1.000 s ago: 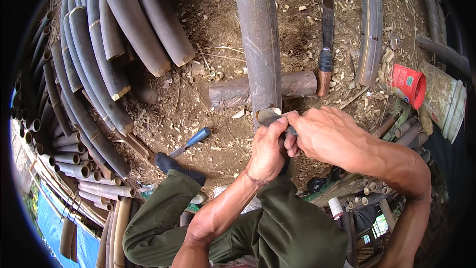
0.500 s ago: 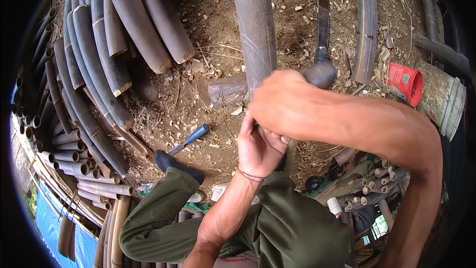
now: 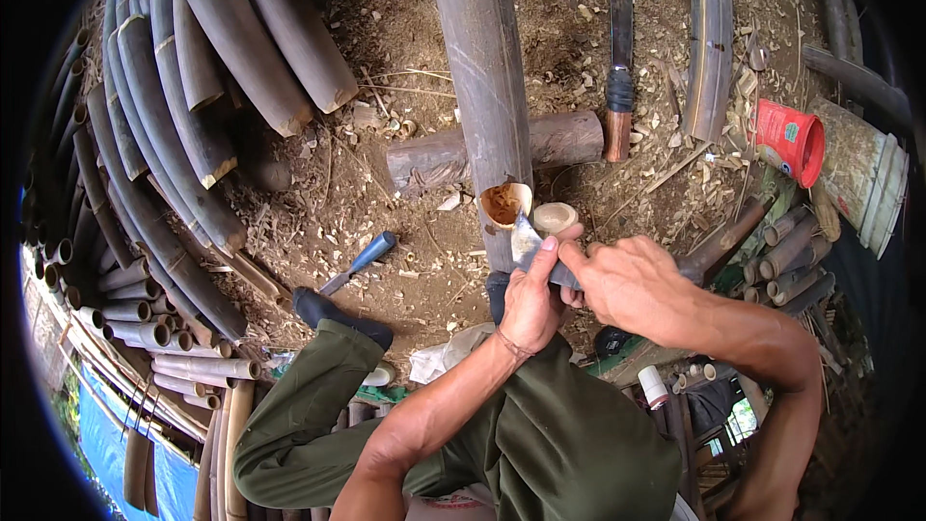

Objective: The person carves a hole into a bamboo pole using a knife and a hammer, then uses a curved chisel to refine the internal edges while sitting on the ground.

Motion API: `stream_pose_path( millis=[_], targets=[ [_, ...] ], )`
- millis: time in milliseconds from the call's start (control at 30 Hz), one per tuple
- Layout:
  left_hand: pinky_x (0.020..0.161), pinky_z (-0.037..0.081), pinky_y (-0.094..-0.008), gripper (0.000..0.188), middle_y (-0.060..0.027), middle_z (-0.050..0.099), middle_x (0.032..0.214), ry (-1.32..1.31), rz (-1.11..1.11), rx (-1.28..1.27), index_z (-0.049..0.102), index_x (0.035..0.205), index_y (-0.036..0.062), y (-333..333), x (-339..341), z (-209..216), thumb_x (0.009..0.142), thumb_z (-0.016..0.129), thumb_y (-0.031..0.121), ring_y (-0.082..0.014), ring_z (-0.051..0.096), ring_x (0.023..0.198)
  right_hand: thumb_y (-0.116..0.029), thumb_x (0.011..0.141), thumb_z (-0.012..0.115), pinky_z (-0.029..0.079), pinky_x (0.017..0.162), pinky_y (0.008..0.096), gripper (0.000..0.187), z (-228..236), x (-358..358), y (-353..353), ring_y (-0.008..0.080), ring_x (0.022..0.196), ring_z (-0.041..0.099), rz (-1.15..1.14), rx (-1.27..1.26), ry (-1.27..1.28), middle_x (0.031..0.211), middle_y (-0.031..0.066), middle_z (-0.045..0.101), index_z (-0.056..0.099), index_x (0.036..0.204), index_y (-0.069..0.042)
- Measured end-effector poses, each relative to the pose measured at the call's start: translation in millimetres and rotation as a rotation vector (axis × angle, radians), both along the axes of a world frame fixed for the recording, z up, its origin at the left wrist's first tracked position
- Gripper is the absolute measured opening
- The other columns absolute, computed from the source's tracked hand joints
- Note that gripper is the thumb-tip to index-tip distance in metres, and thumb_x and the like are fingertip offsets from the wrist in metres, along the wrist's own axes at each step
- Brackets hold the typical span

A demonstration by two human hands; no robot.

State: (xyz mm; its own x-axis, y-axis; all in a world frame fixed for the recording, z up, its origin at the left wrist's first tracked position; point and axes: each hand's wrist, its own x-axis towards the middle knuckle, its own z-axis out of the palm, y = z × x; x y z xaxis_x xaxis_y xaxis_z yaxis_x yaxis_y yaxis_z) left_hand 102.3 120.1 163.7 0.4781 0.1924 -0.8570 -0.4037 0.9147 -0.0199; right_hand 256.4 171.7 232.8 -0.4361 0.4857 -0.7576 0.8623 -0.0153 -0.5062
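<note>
A thick grey bamboo pole (image 3: 479, 68) lies lengthwise ahead of me across a short log (image 3: 429, 159). Near its close end is a cut opening (image 3: 501, 203) with brown material inside. My left hand (image 3: 535, 294) is closed around a tool with a flat metal blade (image 3: 526, 242), its tip at the opening's near rim. My right hand (image 3: 627, 285) has come up against the left, fingers curled at the tool; whatever it grips is hidden. Just beyond both hands shows a pale round wooden face (image 3: 555, 218); I cannot tell whether it belongs to something held.
A blue-handled chisel (image 3: 369, 253) lies on the chip-covered ground. Beyond the log's right end is a machete (image 3: 619, 58). Bamboo poles (image 3: 241, 39) crowd the left; a split length (image 3: 709, 48), red tub (image 3: 786, 143) and dirty white bucket (image 3: 863, 178) stand or lie right.
My right hand has moved from over my left to beside it, on the right. The cut opening and metal blade, hidden before, now show. The view has shifted slightly.
</note>
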Motion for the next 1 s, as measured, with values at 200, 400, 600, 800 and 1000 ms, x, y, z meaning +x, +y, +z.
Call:
stream_pose_path(
  millis=[200, 400, 600, 800, 1000],
  targets=[
    [0.049, 0.041, -0.0237, 0.042, 0.0010, 0.059, 0.068, 0.456, -0.403, 0.437, 0.067, 0.118, -0.0006, 21, -34, 14, 0.103, 0.047, 0.034, -0.0037, 0.049, 0.058, -0.015, 0.080, 0.065, 0.055, 0.059, 0.0478, 0.050, -22, -46, -57, 0.0383, 0.066, 0.067, -0.484, 0.159, 0.207, 0.081, 0.0200, 0.065, 0.044, 0.122, 0.002],
    [0.060, 0.045, -0.0232, 0.042, -0.0001, 0.064, 0.089, -0.132, 0.009, 0.101, 0.056, 0.133, 0.0086, 10, -11, -4, 0.104, 0.046, 0.037, -0.0059, 0.050, 0.063, -0.022, 0.087, 0.063, 0.054, 0.054, 0.0375, 0.037, 2, -10, -17, 0.0292, 0.063, 0.069, 0.010, 0.302, -0.106, 0.072, 0.0140, 0.066, 0.055, 0.113, 0.002],
    [0.066, 0.044, -0.0288, 0.044, 0.0007, 0.060, 0.081, -0.121, -0.007, -0.072, 0.056, 0.133, 0.0059, 6, -8, -7, 0.103, 0.047, 0.037, -0.0091, 0.049, 0.064, -0.017, 0.084, 0.063, 0.053, 0.056, 0.0396, 0.042, -5, -2, -3, 0.0309, 0.063, 0.068, 0.013, 0.056, 0.003, 0.068, 0.0152, 0.066, 0.054, 0.117, 0.006],
    [0.052, 0.042, -0.0266, 0.043, -0.0024, 0.058, 0.067, 0.207, -0.356, 0.143, 0.064, 0.119, -0.0042, 18, -28, -4, 0.101, 0.051, 0.033, -0.0104, 0.048, 0.053, -0.014, 0.083, 0.061, 0.053, 0.059, 0.0474, 0.036, -18, -28, -32, 0.0399, 0.066, 0.066, -0.292, -0.045, 0.034, 0.070, 0.0202, 0.065, 0.052, 0.112, 0.005],
    [0.046, 0.040, -0.0285, 0.044, -0.0042, 0.058, 0.058, 0.384, -0.803, 0.332, 0.071, 0.101, -0.0049, 32, -56, -20, 0.099, 0.052, 0.035, -0.0105, 0.050, 0.049, -0.017, 0.082, 0.064, 0.052, 0.068, 0.0521, 0.053, -36, -67, -61, 0.0479, 0.077, 0.064, -0.738, -0.068, 0.142, 0.083, 0.0272, 0.066, 0.045, 0.129, 0.000]
  ],
)
